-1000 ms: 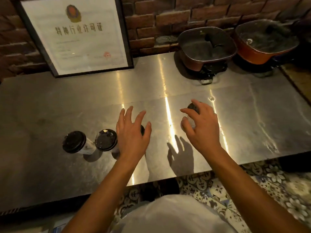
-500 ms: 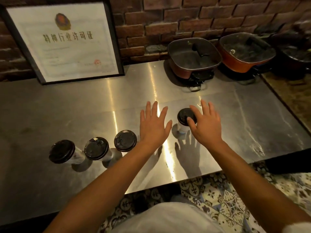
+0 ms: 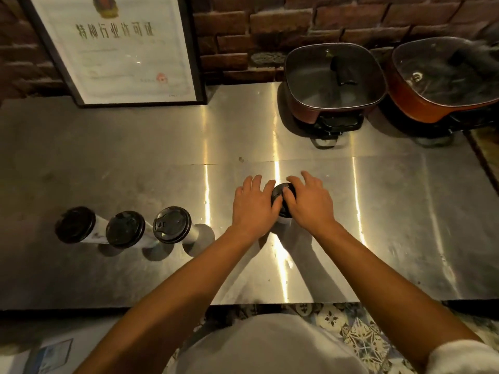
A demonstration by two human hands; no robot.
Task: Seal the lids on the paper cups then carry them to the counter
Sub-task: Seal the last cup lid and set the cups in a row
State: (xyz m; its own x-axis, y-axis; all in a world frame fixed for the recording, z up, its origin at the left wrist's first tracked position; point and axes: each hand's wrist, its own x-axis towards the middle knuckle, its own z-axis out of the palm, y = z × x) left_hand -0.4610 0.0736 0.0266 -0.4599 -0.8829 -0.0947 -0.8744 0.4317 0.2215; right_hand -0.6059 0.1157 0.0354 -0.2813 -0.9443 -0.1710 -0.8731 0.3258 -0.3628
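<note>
left hand (image 3: 252, 205) flat, fingers spread, on black lid (image 3: 279, 191) | right hand (image 3: 310, 202) flat, thumb pressing the lid | paper cup (image 3: 284, 220) upright beneath both palms | three lidded cups (image 3: 125, 229) well left of the hands, on steel table (image 3: 391, 211)

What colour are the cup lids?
Black, seen in the head view on the cup lids.

Three cups (image 3: 122, 230) stand in a row on the table (image 3: 405, 225), left of the fourth cup (image 3: 282, 201). Two pots (image 3: 334, 82) sit behind it.
</note>
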